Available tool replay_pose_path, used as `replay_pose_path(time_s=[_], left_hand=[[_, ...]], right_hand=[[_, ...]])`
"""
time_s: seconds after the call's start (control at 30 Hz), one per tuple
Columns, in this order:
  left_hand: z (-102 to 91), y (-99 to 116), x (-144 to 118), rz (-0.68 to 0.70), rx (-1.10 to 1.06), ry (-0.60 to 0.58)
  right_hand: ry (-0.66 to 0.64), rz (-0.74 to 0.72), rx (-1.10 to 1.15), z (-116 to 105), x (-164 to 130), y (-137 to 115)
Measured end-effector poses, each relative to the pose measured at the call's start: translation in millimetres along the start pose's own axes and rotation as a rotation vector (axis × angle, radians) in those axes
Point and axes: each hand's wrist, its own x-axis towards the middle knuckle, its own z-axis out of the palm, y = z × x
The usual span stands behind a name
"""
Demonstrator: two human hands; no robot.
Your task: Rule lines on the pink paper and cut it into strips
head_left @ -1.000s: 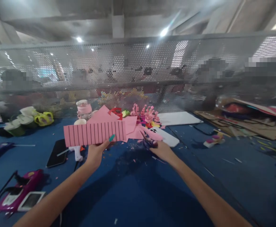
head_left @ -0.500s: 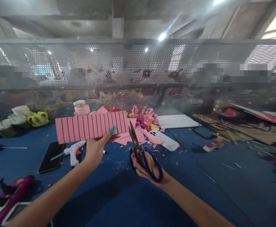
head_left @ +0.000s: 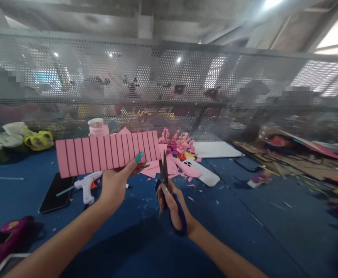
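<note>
Head view, nearest: blue desk (head_left: 146, 247), hands apart above it.
Right hand (head_left: 173, 208): clamped on dark-handled scissors (head_left: 164, 175), blades slightly parted, pointing up.
Left hand (head_left: 115, 187): pinching a striped pink sheet (head_left: 107, 153), left of the blades.
Glue gun (head_left: 85, 187): beside a black phone (head_left: 53, 199).
Beyond: pink scraps (head_left: 169, 166), white phone (head_left: 209, 175).
Farthest: perforated screen (head_left: 146, 77).

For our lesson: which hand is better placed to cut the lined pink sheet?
Likely the right hand: it holds the scissors, pointing up near the lined pink sheet, which the left hand holds.
</note>
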Motion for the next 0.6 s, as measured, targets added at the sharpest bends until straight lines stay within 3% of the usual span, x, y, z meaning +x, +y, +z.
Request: replay_pose_path(time_s=[0.17,0.6], left_hand=[[-0.1,-2,-3,-0.021,0.073,-0.020],[-1.0,-12,-11,-0.098,0.165,-0.078]], right_hand=[[-0.066,-0.074,-0.086,-7,-13,0],[-0.074,-0.095,-0.139,-12,-18,-10]])
